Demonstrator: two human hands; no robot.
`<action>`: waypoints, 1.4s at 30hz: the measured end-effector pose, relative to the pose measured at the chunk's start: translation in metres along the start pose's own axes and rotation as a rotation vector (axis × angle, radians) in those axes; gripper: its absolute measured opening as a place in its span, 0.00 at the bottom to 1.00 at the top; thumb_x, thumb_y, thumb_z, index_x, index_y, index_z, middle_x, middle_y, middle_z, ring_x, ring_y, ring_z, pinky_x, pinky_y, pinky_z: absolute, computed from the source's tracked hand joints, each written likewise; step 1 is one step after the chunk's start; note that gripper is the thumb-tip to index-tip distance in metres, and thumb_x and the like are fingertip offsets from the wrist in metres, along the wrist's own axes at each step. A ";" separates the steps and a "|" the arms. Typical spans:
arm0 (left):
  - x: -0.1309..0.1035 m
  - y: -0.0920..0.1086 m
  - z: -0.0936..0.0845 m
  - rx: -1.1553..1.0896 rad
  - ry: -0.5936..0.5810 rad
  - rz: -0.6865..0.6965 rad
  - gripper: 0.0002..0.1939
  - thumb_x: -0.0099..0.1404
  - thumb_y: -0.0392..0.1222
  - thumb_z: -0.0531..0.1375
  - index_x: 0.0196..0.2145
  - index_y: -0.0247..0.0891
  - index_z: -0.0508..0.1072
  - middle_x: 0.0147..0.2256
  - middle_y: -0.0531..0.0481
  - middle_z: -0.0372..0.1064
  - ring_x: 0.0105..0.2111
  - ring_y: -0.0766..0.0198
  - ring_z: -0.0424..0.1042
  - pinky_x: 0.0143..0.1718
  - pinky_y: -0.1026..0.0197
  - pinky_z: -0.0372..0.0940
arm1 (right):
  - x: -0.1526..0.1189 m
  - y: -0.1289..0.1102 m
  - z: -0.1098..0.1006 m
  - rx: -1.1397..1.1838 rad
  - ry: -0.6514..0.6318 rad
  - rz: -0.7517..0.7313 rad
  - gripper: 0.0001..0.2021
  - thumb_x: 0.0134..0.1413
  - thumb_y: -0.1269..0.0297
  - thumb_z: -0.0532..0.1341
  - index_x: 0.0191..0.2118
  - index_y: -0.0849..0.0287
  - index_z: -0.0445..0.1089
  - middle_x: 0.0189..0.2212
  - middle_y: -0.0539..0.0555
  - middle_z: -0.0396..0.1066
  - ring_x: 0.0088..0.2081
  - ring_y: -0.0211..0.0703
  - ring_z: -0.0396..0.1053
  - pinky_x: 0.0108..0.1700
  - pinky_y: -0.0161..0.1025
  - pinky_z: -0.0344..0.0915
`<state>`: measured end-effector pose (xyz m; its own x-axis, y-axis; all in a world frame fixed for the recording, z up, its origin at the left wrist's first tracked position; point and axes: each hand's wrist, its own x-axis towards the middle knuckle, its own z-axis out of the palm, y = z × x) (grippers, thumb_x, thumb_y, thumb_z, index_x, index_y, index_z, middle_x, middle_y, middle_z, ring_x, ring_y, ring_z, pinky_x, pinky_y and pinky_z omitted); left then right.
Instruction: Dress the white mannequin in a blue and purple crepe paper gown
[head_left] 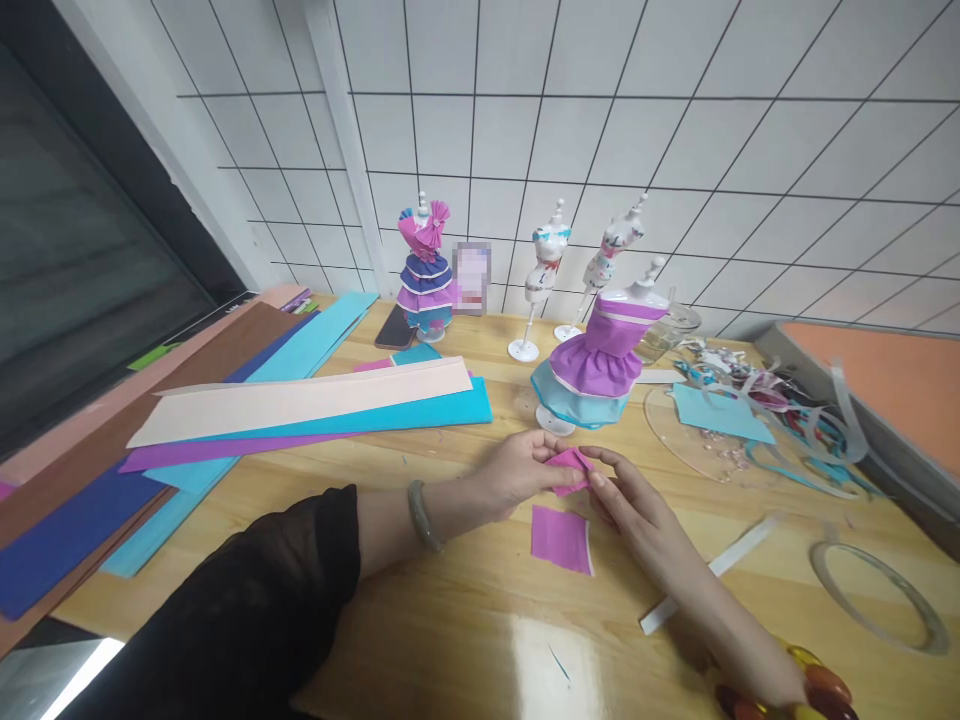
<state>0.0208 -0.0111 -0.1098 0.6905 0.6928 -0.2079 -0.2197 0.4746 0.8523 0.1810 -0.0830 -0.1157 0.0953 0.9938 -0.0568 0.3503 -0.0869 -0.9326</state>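
Between the fingertips of both hands is a small piece of pink crepe paper (568,470), partly folded and held just above the table. My left hand (517,470) pinches its left side, and my right hand (626,492) grips the right edge between thumb and fingers. Flat on the wood right below them lies a purple paper square (561,540) with a pale strip along its right edge. Behind the hands stands a mini dress form (611,345) in a purple top with a ruffled purple and light-blue skirt.
Long folded crepe sheets (315,400) cover the left side. A dressed doll form (425,270), a phone (395,328) and two bare forms (546,265) stand near the tiled wall. Scraps and ribbons (787,400), a tape roll (877,597) and a white strip (709,575) lie right.
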 end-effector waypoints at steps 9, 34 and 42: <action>0.002 -0.008 -0.002 0.027 -0.050 -0.034 0.26 0.43 0.45 0.74 0.36 0.33 0.69 0.42 0.40 0.73 0.39 0.61 0.73 0.45 0.54 0.65 | -0.002 0.001 0.002 0.184 -0.063 0.091 0.32 0.53 0.40 0.58 0.57 0.56 0.59 0.43 0.61 0.76 0.43 0.51 0.75 0.50 0.48 0.68; 0.005 -0.018 -0.010 0.324 -0.075 0.053 0.26 0.51 0.43 0.70 0.44 0.37 0.65 0.32 0.49 0.72 0.32 0.65 0.73 0.32 0.63 0.63 | 0.008 -0.003 -0.041 -0.191 0.271 0.015 0.34 0.45 0.43 0.66 0.54 0.59 0.67 0.28 0.53 0.71 0.31 0.45 0.69 0.34 0.40 0.67; 0.001 -0.020 -0.007 0.455 -0.131 0.140 0.27 0.53 0.46 0.69 0.48 0.38 0.64 0.33 0.50 0.72 0.30 0.67 0.71 0.31 0.65 0.62 | -0.002 -0.006 -0.002 0.019 0.119 -0.049 0.34 0.45 0.45 0.67 0.55 0.58 0.64 0.29 0.52 0.70 0.32 0.45 0.71 0.38 0.43 0.69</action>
<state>0.0210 -0.0161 -0.1300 0.7628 0.6455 -0.0389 -0.0138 0.0763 0.9970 0.1805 -0.0841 -0.1094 0.1886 0.9816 0.0300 0.3394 -0.0364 -0.9399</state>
